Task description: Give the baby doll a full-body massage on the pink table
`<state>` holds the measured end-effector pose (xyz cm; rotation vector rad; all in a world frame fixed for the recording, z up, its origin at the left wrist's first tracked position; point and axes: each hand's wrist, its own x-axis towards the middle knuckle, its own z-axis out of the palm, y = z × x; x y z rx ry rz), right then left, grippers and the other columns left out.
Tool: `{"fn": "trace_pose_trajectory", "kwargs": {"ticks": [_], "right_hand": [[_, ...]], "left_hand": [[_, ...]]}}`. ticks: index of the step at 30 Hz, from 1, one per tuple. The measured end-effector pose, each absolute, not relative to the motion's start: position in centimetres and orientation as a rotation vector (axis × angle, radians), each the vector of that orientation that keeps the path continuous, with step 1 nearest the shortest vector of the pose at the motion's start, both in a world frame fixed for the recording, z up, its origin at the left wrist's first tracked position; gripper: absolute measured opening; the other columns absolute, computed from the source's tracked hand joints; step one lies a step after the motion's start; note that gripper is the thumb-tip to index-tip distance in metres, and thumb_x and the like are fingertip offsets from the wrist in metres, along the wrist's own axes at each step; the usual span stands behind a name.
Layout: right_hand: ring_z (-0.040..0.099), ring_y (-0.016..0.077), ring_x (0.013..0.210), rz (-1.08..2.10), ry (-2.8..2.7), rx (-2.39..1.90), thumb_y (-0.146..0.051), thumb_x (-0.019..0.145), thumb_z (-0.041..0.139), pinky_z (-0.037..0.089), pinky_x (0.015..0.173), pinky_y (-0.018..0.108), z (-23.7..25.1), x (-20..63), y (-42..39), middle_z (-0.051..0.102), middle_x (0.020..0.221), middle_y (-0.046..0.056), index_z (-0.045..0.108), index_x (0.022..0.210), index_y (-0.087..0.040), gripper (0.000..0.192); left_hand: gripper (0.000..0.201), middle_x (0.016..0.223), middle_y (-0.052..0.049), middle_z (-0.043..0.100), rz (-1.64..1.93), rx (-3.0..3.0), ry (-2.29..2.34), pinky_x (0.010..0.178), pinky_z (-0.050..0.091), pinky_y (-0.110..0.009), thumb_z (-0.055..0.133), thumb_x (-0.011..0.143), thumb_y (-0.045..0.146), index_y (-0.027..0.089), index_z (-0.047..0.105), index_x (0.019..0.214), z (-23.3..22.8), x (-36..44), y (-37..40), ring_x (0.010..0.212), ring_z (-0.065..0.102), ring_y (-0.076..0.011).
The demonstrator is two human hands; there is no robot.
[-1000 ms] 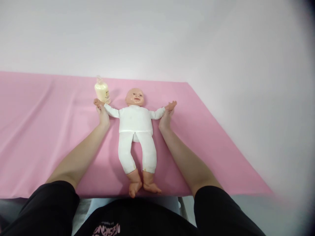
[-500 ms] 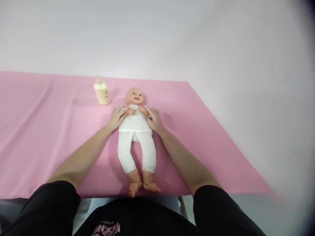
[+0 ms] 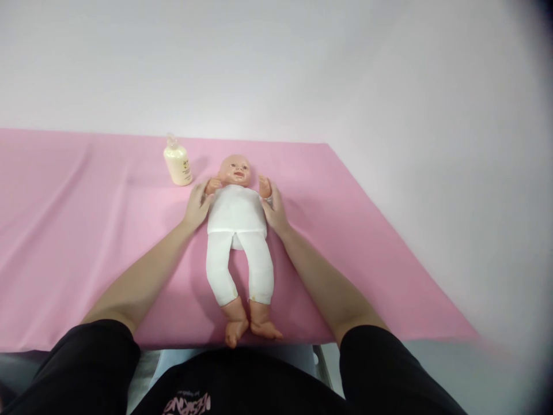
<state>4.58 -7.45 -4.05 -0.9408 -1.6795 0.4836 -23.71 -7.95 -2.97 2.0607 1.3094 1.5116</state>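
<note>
A baby doll (image 3: 237, 212) with a bald head, white top and white trousers lies on its back, its bare feet towards me. My left hand (image 3: 197, 206) is closed around the doll's arm on the left, and that small doll hand (image 3: 213, 185) sticks out above my fingers. On the other side, my right hand (image 3: 277, 212) grips the doll's other arm, whose small hand (image 3: 264, 187) points upward beside the head. Both doll arms are spread away from the chest. My fingers partly hide the forearms.
The doll lies on a pink cloth (image 3: 345, 259) covering the table, its feet at the near edge. A pump bottle (image 3: 178, 165) of pale yellow lotion stands left of the doll's head. Behind the table is a white wall (image 3: 259, 69).
The doll's forearms, folded across its chest before, have moved outward and up to either side of the head, along with my hands.
</note>
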Motion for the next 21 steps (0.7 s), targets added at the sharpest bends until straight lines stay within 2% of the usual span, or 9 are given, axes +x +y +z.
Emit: {"fn": "trace_pose_trajectory", "kwargs": {"ticks": [4,7,10,16,19,21], "right_hand": [[0.026,0.0208,0.158,0.512,-1.557,-0.844,-0.044,0.100,0.045,0.025,0.130,0.049,-3.9,4.9,-6.9,0.026,0.170,0.007,0.021,0.159,-0.029,0.066],[0.022,0.0209,0.159,0.500,-1.446,-0.844,-0.043,0.100,0.042,0.022,0.130,0.053,-5.0,5.8,-5.6,0.020,0.171,0.006,0.014,0.161,-0.031,0.068],[0.025,0.0216,0.158,0.512,-1.269,-0.950,-0.043,0.099,0.037,0.024,0.128,0.058,-6.8,6.9,-3.9,0.022,0.170,0.007,0.012,0.161,-0.031,0.068],[0.033,0.0243,0.155,0.620,-0.961,-1.104,-0.040,0.095,0.030,0.033,0.126,0.057,-8.8,7.9,-2.2,0.030,0.165,0.015,0.026,0.157,-0.018,0.066],[0.032,0.0224,0.155,0.533,-1.090,-1.069,-0.044,0.098,0.027,0.031,0.127,0.056,-8.4,7.9,-2.5,0.028,0.167,0.012,0.020,0.160,-0.022,0.066],[0.029,0.0208,0.157,0.471,-1.205,-1.030,-0.049,0.101,0.026,0.030,0.127,0.055,-7.7,7.7,-3.0,0.025,0.169,0.007,0.014,0.163,-0.028,0.066]], "left_hand": [[0.068,0.160,-0.014,0.044,1.737,1.648,1.298,0.125,0.034,-0.044,0.049,0.098,0.064,0.026,0.039,0.153,-3.6,-24.5,-7.0,0.150,0.041,-0.0269],[0.063,0.160,-0.012,0.044,1.841,1.368,1.346,0.125,0.035,-0.042,0.042,0.102,0.062,0.027,0.034,0.154,-4.4,-25.4,-5.7,0.150,0.042,-0.0238],[0.056,0.157,-0.012,0.046,1.895,1.090,1.361,0.123,0.040,-0.043,0.032,0.104,0.058,0.026,0.036,0.150,-5.2,-26.3,-4.5,0.147,0.047,-0.0225],[0.048,0.156,-0.011,0.049,1.891,0.959,1.306,0.122,0.041,-0.043,0.025,0.107,0.045,0.023,0.039,0.148,-5.5,-26.6,-4.0,0.143,0.051,-0.0208],[0.051,0.159,-0.012,0.046,1.871,1.015,1.339,0.122,0.041,-0.042,0.022,0.108,0.037,0.018,0.033,0.154,-5.1,-26.4,-4.2,0.144,0.049,-0.0207],[0.053,0.160,-0.009,0.045,1.860,1.042,1.367,0.120,0.044,-0.043,0.024,0.108,0.039,0.023,0.030,0.157,-5.0,-26.4,-4.3,0.144,0.050,-0.0212]]}}
